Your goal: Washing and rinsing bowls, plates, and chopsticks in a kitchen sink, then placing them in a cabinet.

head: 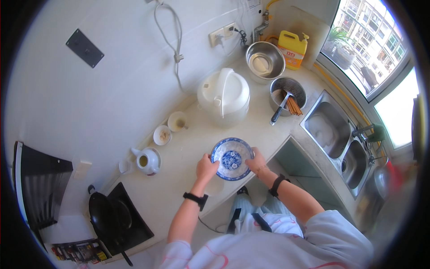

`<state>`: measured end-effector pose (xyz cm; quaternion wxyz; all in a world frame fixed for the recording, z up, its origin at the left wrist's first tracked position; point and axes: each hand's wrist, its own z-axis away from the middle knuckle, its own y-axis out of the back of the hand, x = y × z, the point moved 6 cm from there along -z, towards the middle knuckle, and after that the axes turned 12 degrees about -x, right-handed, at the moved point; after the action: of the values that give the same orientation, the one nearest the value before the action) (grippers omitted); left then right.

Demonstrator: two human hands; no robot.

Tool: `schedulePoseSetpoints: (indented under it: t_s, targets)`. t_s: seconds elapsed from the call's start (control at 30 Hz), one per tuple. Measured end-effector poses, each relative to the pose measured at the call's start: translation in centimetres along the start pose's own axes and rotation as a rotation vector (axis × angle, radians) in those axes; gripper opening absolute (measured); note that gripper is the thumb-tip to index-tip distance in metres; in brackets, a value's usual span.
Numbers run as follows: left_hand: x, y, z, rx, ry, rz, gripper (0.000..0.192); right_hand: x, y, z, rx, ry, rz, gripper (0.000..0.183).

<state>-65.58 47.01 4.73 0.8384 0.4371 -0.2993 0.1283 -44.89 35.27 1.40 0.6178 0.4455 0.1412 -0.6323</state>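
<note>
A blue-and-white patterned plate (231,159) is held level between my two hands, over the front part of the countertop. My left hand (206,169) grips its left rim with the thumb on top. On the opposite rim my right hand (256,162) has its thumb over the edge, with the fingers hidden beneath. The plate's inside shows a blue floral centre and a blue border band. Partly hidden below my left hand, a pale round dish (215,187) stands on the counter. Beyond the plate is a white rice cooker (223,95) with its lid down.
Along the wall stand two small bowls (162,135) and a white teapot (147,162). A black wok (104,213) sits on the cooktop at left. To the right are a steel pot (287,95) with chopsticks, a steel basin (265,62), a yellow detergent jug (292,49) and a double sink (349,143).
</note>
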Motion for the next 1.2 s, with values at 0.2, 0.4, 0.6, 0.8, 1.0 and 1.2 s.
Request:
schedulePoseSetpoints:
  t_s: [0.2, 0.4, 0.6, 0.8, 1.0, 1.2]
  targets:
    - [8.7, 0.3, 4.1, 0.013, -0.090, -0.151, 0.026, 1.1, 5.3, 3.2, -0.139, 0.055, -0.176, 0.055]
    - [22.2, -5.8, 5.6, 0.066, -0.398, -0.206, 0.019, 5.4, 17.3, 4.9, -0.107, 0.179, -0.375, 0.074]
    - [38.9, -13.4, 4.5, 0.066, -0.702, -0.215, 0.020, 7.0, 35.2, 7.4, 0.132, 0.239, -0.375, 0.070]
    - [51.3, -18.6, 5.4, 0.098, -1.100, -0.025, 0.025, 4.6, 50.1, 13.0, 0.548, 0.455, -0.189, 0.045]
    - [55.5, -23.6, 4.7, -0.065, -1.061, 0.025, 0.039, 1.3, 55.4, 18.8, 0.936, 0.817, 0.372, 0.049]
    - [55.8, -25.7, 3.6, -0.024, -1.091, 0.205, 0.039, 1.8, 56.3, 18.4, 1.027, 0.943, 0.575, 0.046]
